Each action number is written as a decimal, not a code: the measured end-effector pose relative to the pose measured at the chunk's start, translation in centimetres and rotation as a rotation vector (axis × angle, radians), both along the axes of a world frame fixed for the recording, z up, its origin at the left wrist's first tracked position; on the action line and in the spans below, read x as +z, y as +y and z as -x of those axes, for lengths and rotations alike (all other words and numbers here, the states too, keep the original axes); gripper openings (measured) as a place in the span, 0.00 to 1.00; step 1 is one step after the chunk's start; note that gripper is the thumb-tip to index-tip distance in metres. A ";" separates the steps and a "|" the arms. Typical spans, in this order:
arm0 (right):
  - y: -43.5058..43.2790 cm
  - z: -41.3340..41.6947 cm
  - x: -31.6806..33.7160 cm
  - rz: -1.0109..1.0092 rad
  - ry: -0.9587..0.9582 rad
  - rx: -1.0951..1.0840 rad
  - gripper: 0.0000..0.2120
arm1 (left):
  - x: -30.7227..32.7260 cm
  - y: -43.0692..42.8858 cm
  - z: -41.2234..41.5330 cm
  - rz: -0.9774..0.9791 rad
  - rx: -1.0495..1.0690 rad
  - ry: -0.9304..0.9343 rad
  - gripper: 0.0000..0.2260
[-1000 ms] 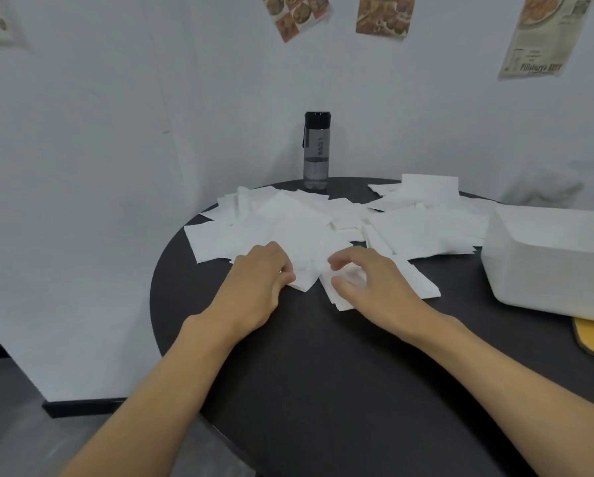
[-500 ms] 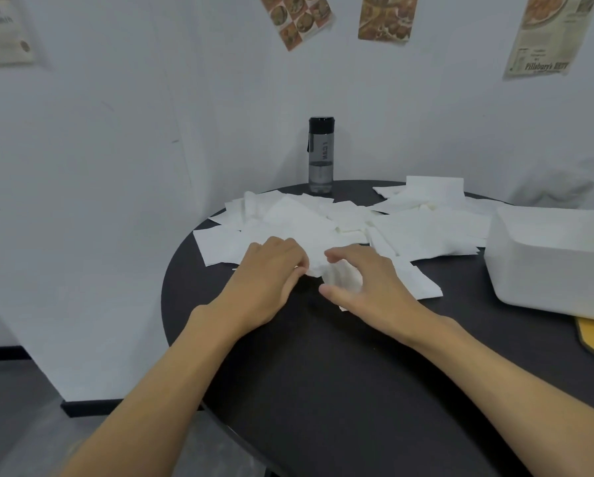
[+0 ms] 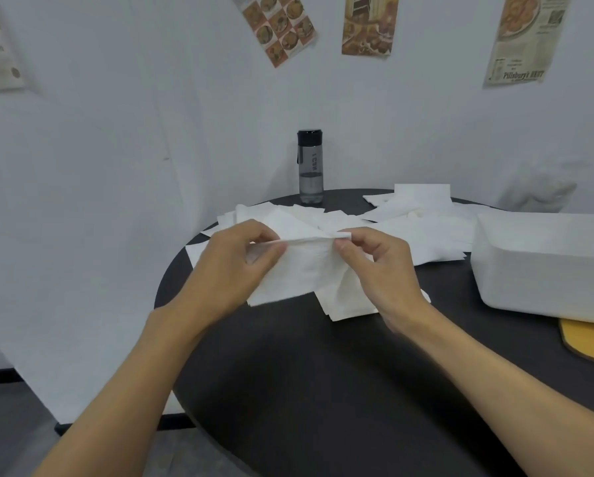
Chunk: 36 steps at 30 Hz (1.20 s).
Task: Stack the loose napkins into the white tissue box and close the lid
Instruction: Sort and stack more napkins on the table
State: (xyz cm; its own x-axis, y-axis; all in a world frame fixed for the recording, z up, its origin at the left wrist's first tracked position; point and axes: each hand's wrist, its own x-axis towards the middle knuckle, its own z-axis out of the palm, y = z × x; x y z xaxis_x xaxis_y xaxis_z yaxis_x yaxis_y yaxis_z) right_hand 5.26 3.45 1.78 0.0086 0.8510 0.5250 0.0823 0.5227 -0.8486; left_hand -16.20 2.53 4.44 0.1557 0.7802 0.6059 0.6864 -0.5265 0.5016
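- One white tissue box (image 3: 543, 266), matte, rounded at the corners and rigid-looking, sits at the right edge of the surface (image 3: 323, 390); whether its top is open I cannot tell.
- Many loose napkins (image 3: 426, 235) lie overlapped across the far half of the surface: thin, white and square, likely feather-light, limp and easily creased or torn.
- One napkin (image 3: 306, 270) hangs above the middle, taken along its top edge, the sensible place to hold it.
- That edge is pinched at both ends, by the left grip (image 3: 233, 266) and the right grip (image 3: 378, 270), thumb against fingertips.
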 end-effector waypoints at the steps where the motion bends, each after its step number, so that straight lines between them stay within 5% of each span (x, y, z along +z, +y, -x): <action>1: -0.1 0.0 0.2 -0.001 0.005 0.012 0.07 | 0.4 -0.3 0.0 0.000 -0.002 -0.032 0.04; 9: -1.7 -0.8 2.3 0.080 0.050 0.115 0.02 | 3.3 -2.5 0.7 0.041 -0.036 -0.246 0.02; 14: -1.9 -2.8 2.0 0.314 -0.360 0.231 0.15 | 0.7 -2.4 1.5 0.268 0.002 -0.300 0.04; 18: -1.8 -3.6 0.9 0.427 -0.778 0.261 0.15 | -2.9 -2.7 1.3 0.455 -0.008 -0.148 0.05; 24: -1.5 -3.7 -0.1 0.406 -0.959 0.202 0.16 | -4.5 -2.1 1.0 0.379 0.043 0.041 0.02; 31: -1.2 -2.6 -0.9 0.235 -0.877 -0.038 0.03 | -4.6 1.9 0.2 0.268 0.148 0.296 0.05; 36: -1.1 -2.0 -1.2 0.187 -0.803 -0.120 0.07 | -5.2 2.1 -1.0 0.380 0.088 0.387 0.13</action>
State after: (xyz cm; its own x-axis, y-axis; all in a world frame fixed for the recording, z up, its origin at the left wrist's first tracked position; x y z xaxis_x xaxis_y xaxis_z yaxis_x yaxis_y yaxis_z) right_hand 7.26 2.35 0.62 -0.2121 0.9420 0.2602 0.7459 0.3281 -0.5797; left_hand -15.22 4.60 -0.72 0.2351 0.9532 0.1901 0.8919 -0.2893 0.3477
